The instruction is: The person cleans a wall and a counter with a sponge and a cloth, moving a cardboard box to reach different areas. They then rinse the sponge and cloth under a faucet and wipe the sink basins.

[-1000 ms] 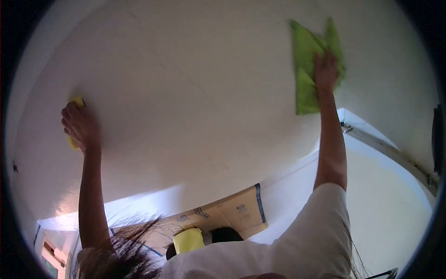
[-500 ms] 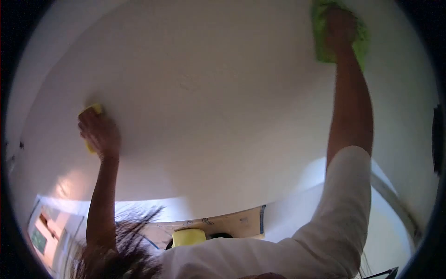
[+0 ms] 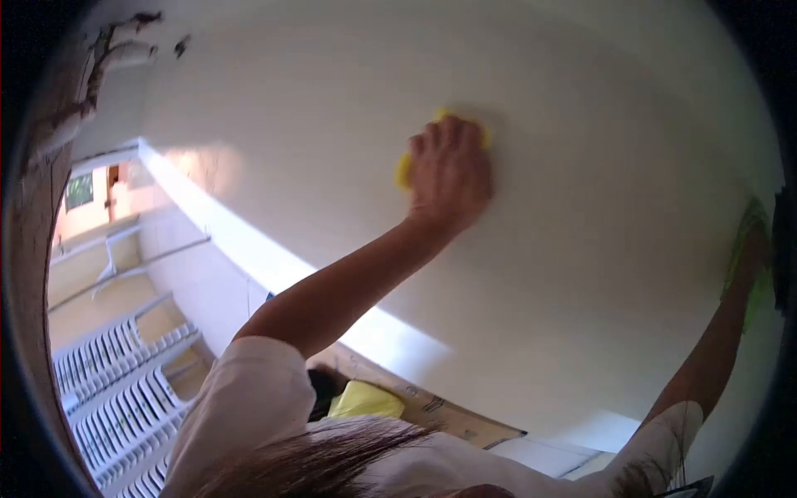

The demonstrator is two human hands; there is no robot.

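In the head view my left hand is pressed against a broad pale surface, its fingers curled over a yellow sponge. Only the sponge's edges show, past the fingertips and beside the palm. Far to the right, my right hand is closed over a green cloth held against the same surface. That hand is dim and partly lost near the dark rim of the view, so its fingers are hard to make out.
White slatted chairs and a thin rail stand at lower left. A flattened cardboard piece and a yellow item lie near my body. Dark branching marks or objects show at upper left.
My view has turned to the left, bringing the chairs into sight. My left hand with the sponge now appears mid-view; my right hand with the cloth appears lower, at the right edge.
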